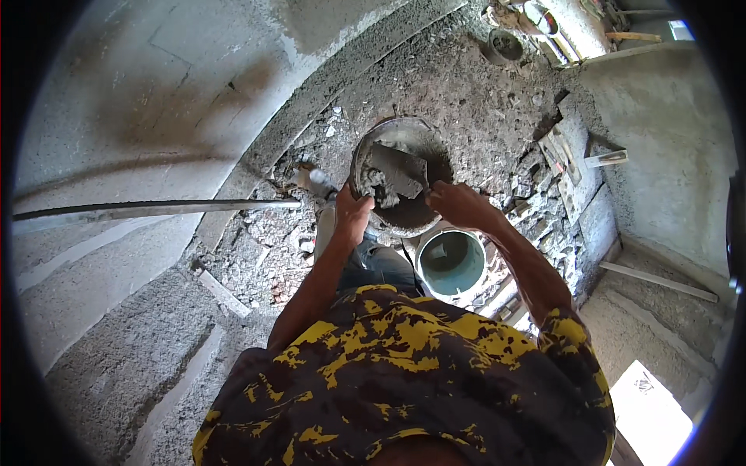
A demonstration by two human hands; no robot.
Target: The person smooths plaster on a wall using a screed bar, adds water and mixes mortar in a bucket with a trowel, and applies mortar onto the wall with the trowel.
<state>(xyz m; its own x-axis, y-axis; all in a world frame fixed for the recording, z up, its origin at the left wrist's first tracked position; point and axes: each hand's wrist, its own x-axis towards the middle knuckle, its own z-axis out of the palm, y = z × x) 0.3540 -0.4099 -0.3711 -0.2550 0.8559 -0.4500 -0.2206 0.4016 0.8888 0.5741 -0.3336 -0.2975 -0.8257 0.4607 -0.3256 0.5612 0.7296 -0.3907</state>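
Note:
A round dark mortar pan is in front of me, with grey wet mortar inside it. My left hand is closed on the pan's near-left rim. At the pan's right side, my right hand is wrapped round the handle of a trowel, which is itself mostly hidden by the fingers. The trowel's broad, mortar-smeared blade lies over the mortar within the pan. Just below the right hand stands a round bucket with greenish, murky liquid in it.
Broken rubble covers the floor around my feet. A long straight bar juts in from the left wall. Boards lean at the right, and a dark bucket stands far back. A wooden strip lies lower right.

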